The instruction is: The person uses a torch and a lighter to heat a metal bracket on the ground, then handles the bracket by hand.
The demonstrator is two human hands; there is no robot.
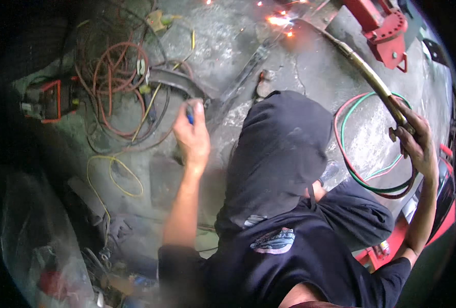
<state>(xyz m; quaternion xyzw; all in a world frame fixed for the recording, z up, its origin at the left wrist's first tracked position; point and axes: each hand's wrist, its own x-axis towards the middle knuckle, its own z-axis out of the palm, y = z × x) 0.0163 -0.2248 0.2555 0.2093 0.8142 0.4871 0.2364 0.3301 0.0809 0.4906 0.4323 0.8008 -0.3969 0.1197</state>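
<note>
Nearest the camera, a black fabric T-shirt (315, 254) is worn above dark grey trousers (284, 133). 1 long, brass-coloured metal torch (364, 70) is gripped by the right hand (418, 141), fingers curled around it, its lit tip held near the far end of 1 narrow grey metal bar (248, 66). 1 small blue object (190, 116) is enclosed by the left hand (193, 137). Hot work seems begun, sparks being thrown; no finished result is shown

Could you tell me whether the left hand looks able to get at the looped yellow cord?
Probably yes: the yellow cord lies loose on the floor nearby, with nothing tall between, though the left hand seems to hold a small blue object that might hinder it.
</note>
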